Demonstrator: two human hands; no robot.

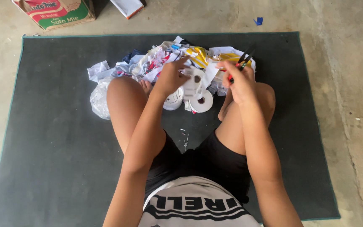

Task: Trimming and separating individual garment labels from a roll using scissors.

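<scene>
I sit cross-legged on a dark mat [55, 126]. My left hand [172, 75] holds up a white tape roll [194, 83] by its edge. My right hand [238, 80] grips scissors [243, 59] with red and green handles, their dark blades pointing up and away. The two hands are close together above my knees. Two more white rolls [202, 101] lie on the mat between my shins. Beyond the hands lies a pile of cut paper and plastic scraps [160, 59] in white, yellow, red and blue.
A crumpled clear plastic bag [99, 98] sits by my left knee. A cardboard box [55, 12] stands on the concrete floor at top left, with a flat white object [127, 6] beside it. A small blue scrap [259, 20] lies on the floor.
</scene>
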